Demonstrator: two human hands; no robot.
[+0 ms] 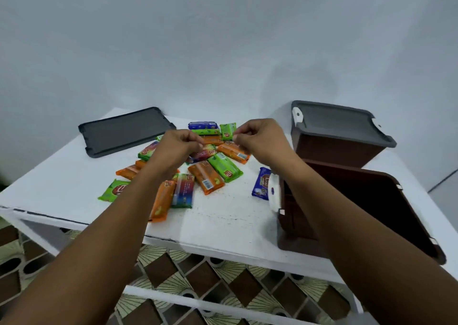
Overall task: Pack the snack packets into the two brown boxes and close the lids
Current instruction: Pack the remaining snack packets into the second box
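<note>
Several snack packets lie scattered mid-table: orange ones (pixel 207 180), green ones (pixel 225 167), a multicoloured one (pixel 183 194) and a blue one (pixel 261 183) beside the open brown box (pixel 386 190) at front right. A second brown box (pixel 329 151) stands behind it with a grey lid (pixel 339 123) on top. My left hand (pixel 178 143) and my right hand (pixel 257 138) hover over the far part of the pile. The fingers of both are curled into a pinch, just above a reddish packet (pixel 205 154) and an orange packet (pixel 233 152). No packet is visibly lifted.
A loose grey lid (pixel 124 131) lies flat at the table's back left. The white table (pixel 223 220) ends close in front of me, with patterned floor tiles (pixel 198 275) and a white lower rail below. A plain wall stands behind.
</note>
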